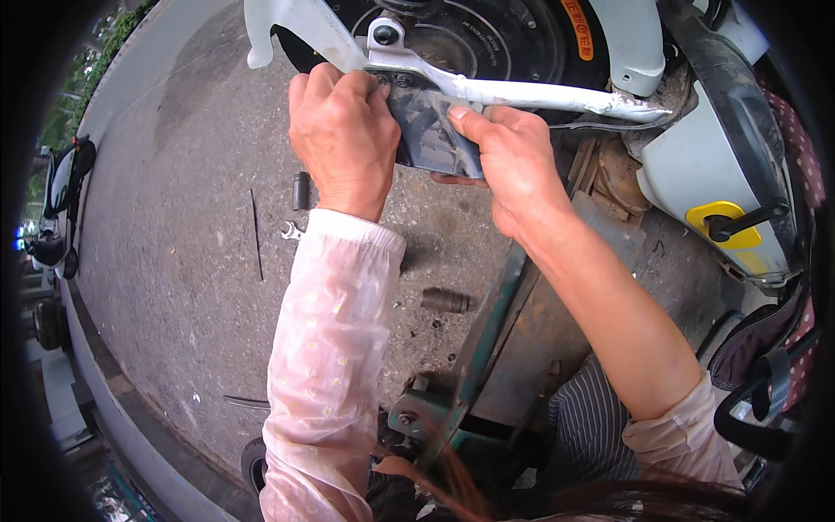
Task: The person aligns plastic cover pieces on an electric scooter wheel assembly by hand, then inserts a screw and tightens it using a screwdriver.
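Note:
Both hands are on a scuffed dark plate [428, 139] below a white metal arm [539, 96] on a black wheel [470, 35]. My left hand [341, 135] has its fingers curled over the plate's left end, by small dark bolts, and partly hides it. My right hand [513, 161] grips the right end, thumb on top and fingers underneath. The white arm has a bracket [385, 35] with a dark bolt at its upper left. Another white curved part [313, 35] lies just above my left hand.
On the pavement [174, 244] lie dark sockets [444, 300], a wrench [291, 230] and thin strips [256, 235]. A green metal frame [487, 348] runs below my right arm. A pale vehicle panel [704, 174] with a yellow fitting stands at right, and a scooter [56, 200] at far left.

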Motion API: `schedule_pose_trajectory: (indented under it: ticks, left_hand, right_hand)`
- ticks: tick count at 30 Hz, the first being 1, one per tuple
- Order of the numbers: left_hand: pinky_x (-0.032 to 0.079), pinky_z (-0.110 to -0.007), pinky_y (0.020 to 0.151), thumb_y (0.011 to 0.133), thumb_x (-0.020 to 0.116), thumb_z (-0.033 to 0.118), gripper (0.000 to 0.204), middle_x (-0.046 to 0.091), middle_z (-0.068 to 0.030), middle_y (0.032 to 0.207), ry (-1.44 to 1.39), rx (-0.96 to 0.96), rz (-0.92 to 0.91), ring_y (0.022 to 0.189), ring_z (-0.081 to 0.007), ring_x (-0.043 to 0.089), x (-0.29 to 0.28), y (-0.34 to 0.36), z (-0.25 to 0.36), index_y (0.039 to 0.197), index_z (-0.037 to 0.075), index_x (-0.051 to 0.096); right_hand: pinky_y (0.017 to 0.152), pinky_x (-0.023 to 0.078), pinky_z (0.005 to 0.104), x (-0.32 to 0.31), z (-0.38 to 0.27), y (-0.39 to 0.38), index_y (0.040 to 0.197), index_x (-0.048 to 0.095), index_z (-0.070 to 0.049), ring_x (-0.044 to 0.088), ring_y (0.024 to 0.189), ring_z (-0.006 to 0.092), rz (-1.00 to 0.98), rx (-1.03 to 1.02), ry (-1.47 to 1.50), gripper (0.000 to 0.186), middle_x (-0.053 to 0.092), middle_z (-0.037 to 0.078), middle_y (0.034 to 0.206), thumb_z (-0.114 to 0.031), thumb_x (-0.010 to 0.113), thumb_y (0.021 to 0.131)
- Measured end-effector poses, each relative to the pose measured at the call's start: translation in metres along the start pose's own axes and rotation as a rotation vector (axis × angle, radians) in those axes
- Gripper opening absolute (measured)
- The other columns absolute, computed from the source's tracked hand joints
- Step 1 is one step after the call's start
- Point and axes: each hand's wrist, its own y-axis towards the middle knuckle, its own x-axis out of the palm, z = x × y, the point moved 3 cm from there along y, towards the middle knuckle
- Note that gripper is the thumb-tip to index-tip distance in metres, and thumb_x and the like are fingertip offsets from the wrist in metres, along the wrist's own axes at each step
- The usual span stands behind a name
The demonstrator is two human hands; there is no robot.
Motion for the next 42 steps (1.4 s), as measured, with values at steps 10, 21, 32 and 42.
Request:
schedule_pose_trajectory:
  ticks: [10, 21, 32, 42]
  left_hand:
    - [0.044, -0.036, 0.062, 0.061, 0.071, 0.006, 0.011, 0.056, -0.0085, 0.069, -0.172, -0.149, -0.01, 0.07, -0.0267, 0.054, -0.002, -0.003, -0.004, 0.07, 0.002, 0.065]
    - [0.046, -0.028, 0.057, 0.067, 0.073, 0.011, 0.013, 0.061, -0.0066, 0.07, -0.033, 0.011, 0.06, 0.06, -0.0183, 0.06, 0.0, -0.004, -0.007, 0.076, 0.003, 0.067]
    - [0.044, -0.032, 0.061, 0.069, 0.072, 0.017, 0.017, 0.057, -0.0085, 0.068, -0.026, -0.196, -0.033, 0.065, -0.022, 0.056, -0.004, -0.005, -0.003, 0.075, 0.002, 0.068]
    - [0.043, -0.031, 0.059, 0.066, 0.073, 0.013, 0.014, 0.055, -0.007, 0.066, -0.034, -0.155, 0.031, 0.065, -0.0207, 0.055, 0.001, -0.006, -0.004, 0.072, 0.003, 0.066]
  right_hand:
    - [0.059, 0.045, 0.0316, -0.001, 0.005, 0.004, 0.082, 0.06, 0.011, 0.054, 0.064, 0.0139, 0.009, -0.014, -0.019, 0.023, 0.061, 0.011, 0.073, -0.012, 0.059, 0.081]
    - [0.048, 0.04, 0.033, -0.004, 0.01, 0.01, 0.061, 0.052, 0.005, 0.045, 0.055, 0.0111, 0.01, -0.028, -0.07, 0.027, 0.051, 0.005, 0.061, -0.013, 0.061, 0.079]
    - [0.052, 0.044, 0.0308, 0.0, 0.004, 0.003, 0.077, 0.06, 0.01, 0.05, 0.058, 0.0116, 0.006, 0.006, -0.054, 0.02, 0.057, 0.007, 0.066, -0.01, 0.059, 0.081]
    - [0.052, 0.045, 0.0308, 0.001, 0.003, 0.003, 0.083, 0.06, 0.011, 0.054, 0.062, 0.0122, -0.017, 0.0, -0.007, 0.021, 0.06, 0.01, 0.071, -0.01, 0.059, 0.081]
